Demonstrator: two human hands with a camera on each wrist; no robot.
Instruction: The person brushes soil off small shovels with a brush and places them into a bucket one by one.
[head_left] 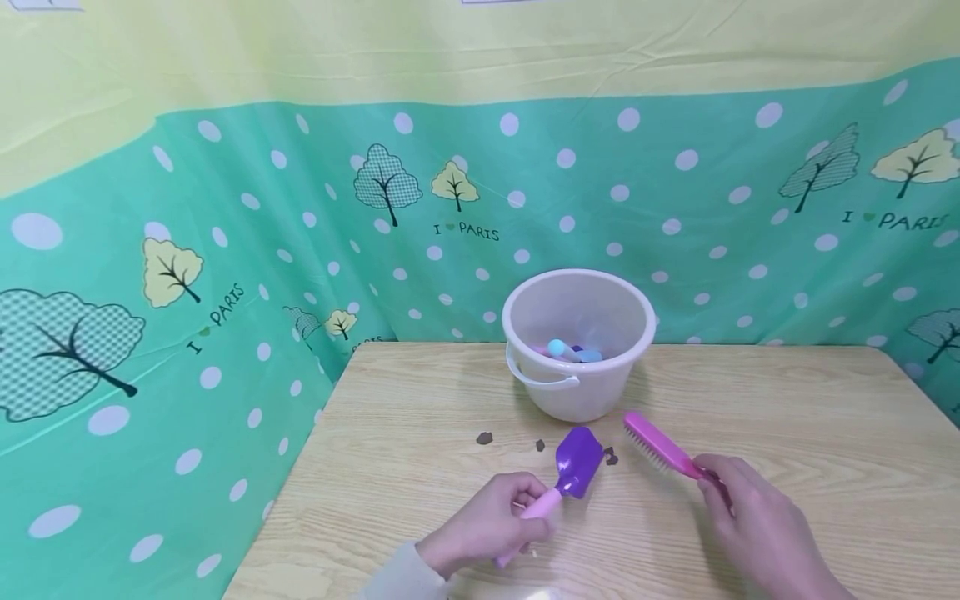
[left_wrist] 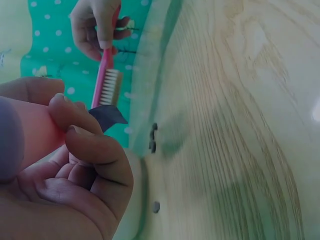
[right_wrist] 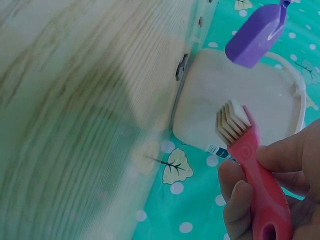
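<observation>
My left hand (head_left: pixel 498 518) grips the pink handle of a toy shovel with a purple blade (head_left: pixel 578 461). In the right wrist view that purple blade (right_wrist: pixel 256 35) shows raised off the wooden tabletop. A pink brush (head_left: pixel 663 446) with pale bristles is held by its handle in my right hand (head_left: pixel 757 521), bristles toward the shovel. Dark crumbs (head_left: pixel 611 456) lie close to the blade's right edge. Another dark piece (head_left: pixel 484 437) sits farther left, with a small one (head_left: pixel 540 446) between. In the left wrist view the shovel blade (left_wrist: pixel 107 117) partly overlaps the brush's end.
Behind the crumbs stands a white bucket (head_left: pixel 577 392), its handle hanging down at the front left. Blue, purple and pink items (head_left: pixel 573 352) lie inside it. The wooden table (head_left: pixel 405 392) meets a green dotted cloth (head_left: pixel 465 283) at the back and left.
</observation>
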